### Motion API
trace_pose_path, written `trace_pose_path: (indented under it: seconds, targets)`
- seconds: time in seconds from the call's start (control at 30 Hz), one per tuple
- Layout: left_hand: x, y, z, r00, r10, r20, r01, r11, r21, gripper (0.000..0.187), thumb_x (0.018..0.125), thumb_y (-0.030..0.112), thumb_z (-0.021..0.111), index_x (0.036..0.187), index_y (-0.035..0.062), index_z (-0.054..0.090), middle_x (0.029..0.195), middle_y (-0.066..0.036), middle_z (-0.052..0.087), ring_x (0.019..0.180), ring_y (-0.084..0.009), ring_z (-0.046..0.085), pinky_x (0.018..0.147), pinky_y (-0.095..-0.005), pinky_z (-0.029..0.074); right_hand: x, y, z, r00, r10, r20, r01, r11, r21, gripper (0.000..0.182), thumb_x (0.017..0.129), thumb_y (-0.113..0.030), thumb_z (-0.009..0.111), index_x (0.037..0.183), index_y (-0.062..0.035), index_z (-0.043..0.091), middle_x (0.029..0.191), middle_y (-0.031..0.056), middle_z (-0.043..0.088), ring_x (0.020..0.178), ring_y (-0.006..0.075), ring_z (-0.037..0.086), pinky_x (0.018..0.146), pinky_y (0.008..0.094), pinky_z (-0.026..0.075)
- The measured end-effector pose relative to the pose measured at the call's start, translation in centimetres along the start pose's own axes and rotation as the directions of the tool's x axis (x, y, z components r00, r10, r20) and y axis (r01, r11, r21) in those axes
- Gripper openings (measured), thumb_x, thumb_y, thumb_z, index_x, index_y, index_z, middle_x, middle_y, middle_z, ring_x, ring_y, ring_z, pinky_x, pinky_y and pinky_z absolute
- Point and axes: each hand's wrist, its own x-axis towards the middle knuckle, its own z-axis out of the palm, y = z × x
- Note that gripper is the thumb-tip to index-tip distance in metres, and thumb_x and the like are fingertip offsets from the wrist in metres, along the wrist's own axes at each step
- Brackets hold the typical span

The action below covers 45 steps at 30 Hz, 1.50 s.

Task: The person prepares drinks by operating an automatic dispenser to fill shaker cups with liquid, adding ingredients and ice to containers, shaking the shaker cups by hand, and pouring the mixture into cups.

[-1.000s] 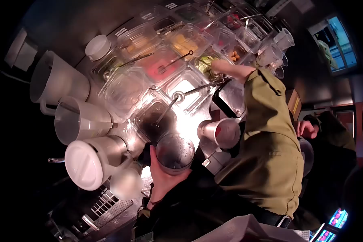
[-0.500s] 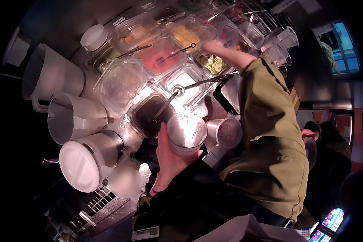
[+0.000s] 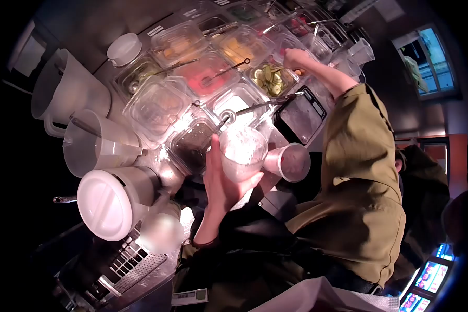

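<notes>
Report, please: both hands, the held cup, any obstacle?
Left hand holding clear cup. Right hand just beyond green slices, grip unclear. Second cup close beside the held one, possibly in the way.

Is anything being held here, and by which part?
The left hand holds a clear cup around its outer side, below the rim. Whether the right hand holds anything can't be told.

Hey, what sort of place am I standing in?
Probably the prep area of a drinks bar or small kitchen. Green slices and orange chunks are laid out separately, large plastic pitchers stand to one side, and your left hand holds a clear cup.
</notes>
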Motion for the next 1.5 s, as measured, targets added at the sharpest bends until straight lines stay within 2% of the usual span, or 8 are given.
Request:
trace_pose_path:
  seconds: [0.3,0.6,0.67,0.77,0.8,0.97,1.27,1.5]
  targets:
    - [4.6,1.4,2.0,0.992,0.124,-0.004,-0.123,0.984,-0.132,0.112,0.058,0.027,0.082,0.143,0.0107,0.011,0.128,-0.026,0.041,0.115,-0.0395,0.046,0.094,-0.0441,0.039,-1.7,6.4,-6.6,0.992,-0.125,0.026,0.118,0.974,0.191,0.022,0.066,-0.02,0.067,0.055,-0.0007,0.062,0.052,0.0076,0.059,0.042,0.0167,0.055,0.04,0.0319,0.043]
    - [5.3,3.0,2.5,0.994,0.11,-0.026,-0.112,0.988,-0.111,0.113,0.058,0.03,0.081,0.144,0.0166,0.01,0.128,-0.024,0.042,0.115,-0.0387,0.046,0.095,-0.0443,0.039,-0.1,4.5,-1.3,0.969,-0.061,0.242,-0.037,0.923,0.382,0.022,0.074,-0.027,0.067,0.073,-0.0055,0.066,0.063,0.0063,0.063,0.047,0.0125,0.053,0.043,0.0285,0.044]
    - [5.2,2.4,1.8,0.996,0.085,-0.03,-0.088,0.985,-0.149,0.114,0.057,0.031,0.081,0.144,0.0174,0.009,0.129,-0.024,0.042,0.115,-0.0387,0.046,0.095,-0.0446,0.039,0.4,3.5,6.8,0.873,-0.096,-0.479,0.105,0.994,-0.008,0.019,0.071,-0.017,0.058,0.078,-0.0038,0.069,0.074,0.0119,0.067,0.07,0.0239,0.066,0.064,0.0385,0.051]
    - [5.0,2.0,1.4,1.0,0.009,-0.003,-0.01,0.994,-0.107,0.115,0.056,0.031,0.082,0.144,0.0189,0.008,0.13,-0.025,0.041,0.116,-0.0389,0.046,0.095,-0.0452,0.039,-1.4,2.8,3.7,0.985,0.042,0.167,-0.087,0.957,0.276,0.02,0.069,-0.019,0.063,0.08,-0.0046,0.07,0.073,0.0098,0.068,0.072,0.0223,0.067,0.067,0.0376,0.051]
    - [5.1,2.1,1.4,1.0,0.007,-0.007,-0.007,0.999,-0.048,0.116,0.056,0.032,0.082,0.144,0.0202,0.007,0.13,-0.024,0.04,0.117,-0.0389,0.045,0.096,-0.0454,0.039,-0.7,3.3,4.4,0.999,0.0,0.049,-0.008,0.987,0.159,0.023,0.068,-0.025,0.064,0.067,-0.0012,0.065,0.061,0.0077,0.064,0.05,0.0184,0.061,0.051,0.0314,0.049]
    - [5.8,1.7,1.7,0.996,0.084,-0.027,-0.083,0.996,0.012,0.115,0.056,0.031,0.082,0.144,0.0203,0.008,0.13,-0.024,0.04,0.117,-0.0389,0.044,0.096,-0.0453,0.039,0.3,5.0,6.7,0.995,0.091,-0.031,-0.08,0.965,0.251,0.028,0.07,-0.028,0.065,0.082,-0.0036,0.07,0.072,0.0105,0.067,0.068,0.0248,0.066,0.068,0.0387,0.05]
    - [7.6,1.1,2.9,0.991,0.13,-0.01,-0.13,0.99,-0.062,0.115,0.057,0.029,0.081,0.145,0.0222,0.005,0.127,-0.027,0.041,0.115,-0.0397,0.046,0.094,-0.0452,0.04,-9.5,7.3,-12.4,0.953,-0.295,-0.072,0.297,0.859,0.417,0.022,0.079,-0.021,0.064,0.07,-0.0004,0.068,0.052,0.0016,0.057,0.041,0.008,0.047,0.039,0.025,0.036]
    - [7.7,1.8,2.6,0.975,0.193,-0.115,-0.209,0.966,-0.154,0.124,0.056,0.024,0.082,0.144,0.014,-0.005,0.13,-0.025,0.038,0.119,-0.0375,0.041,0.098,-0.0431,0.036,-21.9,0.9,-19.3,0.766,-0.643,-0.006,0.629,0.747,0.217,0.02,0.079,-0.018,0.061,0.078,0.0017,0.066,0.055,0.0033,0.057,0.049,0.0097,0.052,0.048,0.0259,0.041]
